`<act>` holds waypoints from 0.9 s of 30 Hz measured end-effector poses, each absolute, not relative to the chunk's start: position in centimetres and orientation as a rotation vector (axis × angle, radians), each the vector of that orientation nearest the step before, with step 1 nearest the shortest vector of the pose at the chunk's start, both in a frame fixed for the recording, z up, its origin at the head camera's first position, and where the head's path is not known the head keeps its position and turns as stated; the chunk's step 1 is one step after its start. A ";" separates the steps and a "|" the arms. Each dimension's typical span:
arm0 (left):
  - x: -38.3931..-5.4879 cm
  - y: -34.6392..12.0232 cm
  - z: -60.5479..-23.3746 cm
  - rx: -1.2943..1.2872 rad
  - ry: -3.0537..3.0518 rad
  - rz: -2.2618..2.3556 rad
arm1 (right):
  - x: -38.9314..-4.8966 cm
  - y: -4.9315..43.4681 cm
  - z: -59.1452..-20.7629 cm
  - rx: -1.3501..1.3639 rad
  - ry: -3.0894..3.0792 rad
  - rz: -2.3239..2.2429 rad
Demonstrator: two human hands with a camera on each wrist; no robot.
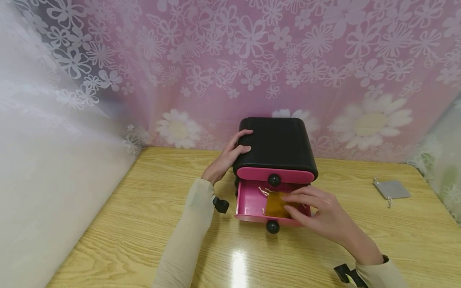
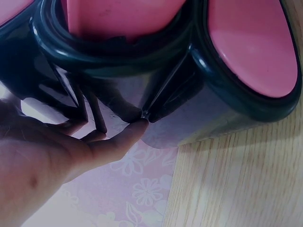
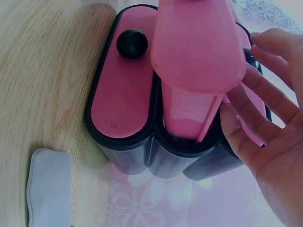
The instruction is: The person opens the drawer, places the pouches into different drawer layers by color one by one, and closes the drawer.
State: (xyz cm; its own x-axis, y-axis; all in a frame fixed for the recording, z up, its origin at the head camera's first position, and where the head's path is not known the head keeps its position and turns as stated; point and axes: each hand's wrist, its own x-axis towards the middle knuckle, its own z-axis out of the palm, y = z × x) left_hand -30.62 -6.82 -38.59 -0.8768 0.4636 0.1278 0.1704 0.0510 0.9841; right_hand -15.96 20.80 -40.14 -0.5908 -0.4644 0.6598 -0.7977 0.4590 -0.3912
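Observation:
A black cabinet (image 1: 277, 140) with pink drawers stands against the curtain. Its middle drawer (image 1: 248, 200) is pulled out, showing an orange-brown pouch (image 1: 275, 206) and white drawstring ends inside. My right hand (image 1: 327, 212) reaches over the drawer's right side, thumb and fingers apart, fingertips at the pouch. In the right wrist view, the drawer front (image 3: 199, 52) hides the pouch, and the fingers lie loosely spread beside it. My left hand (image 1: 225, 160) rests against the cabinet's left side and top edge. The left wrist view shows its extended fingers (image 2: 118, 144) touching the black casing.
A grey drawstring pouch (image 1: 392, 189) lies on the wooden table (image 1: 162, 224) to the right of the cabinet. The top drawer (image 1: 252, 174) is closed. A flowered pink curtain (image 1: 216, 60) hangs behind the table, with pale curtain at both sides.

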 end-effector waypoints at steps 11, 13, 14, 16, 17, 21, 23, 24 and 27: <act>-30.7 -6.8 -38.8 0.638 2.128 1.907 | -14.3 21.4 -40.1 0.998 -2.205 1.059; -30.7 -6.8 -38.8 0.642 2.129 1.910 | -14.2 21.6 -40.2 1.030 -2.168 1.080; -30.7 -6.8 -38.8 0.643 2.127 1.912 | -14.1 21.7 -40.3 1.051 -2.153 1.090; -30.6 -6.8 -38.8 0.645 2.128 1.912 | -13.9 21.8 -40.5 1.082 -2.149 1.108; -30.6 -6.8 -38.7 0.645 2.129 1.912 | -13.8 21.8 -40.5 1.087 -2.163 1.117; -30.6 -6.8 -38.7 0.648 2.138 1.911 | -13.0 21.9 -40.9 1.070 -2.252 1.143; -30.6 -6.8 -38.7 0.648 2.141 1.912 | -12.7 21.9 -41.0 1.059 -2.277 1.150; -30.6 -6.8 -38.7 0.648 2.141 1.913 | -12.6 21.9 -41.1 1.056 -2.285 1.158; -30.6 -6.8 -38.8 0.643 2.141 1.911 | -12.4 21.8 -41.4 1.078 -2.284 1.186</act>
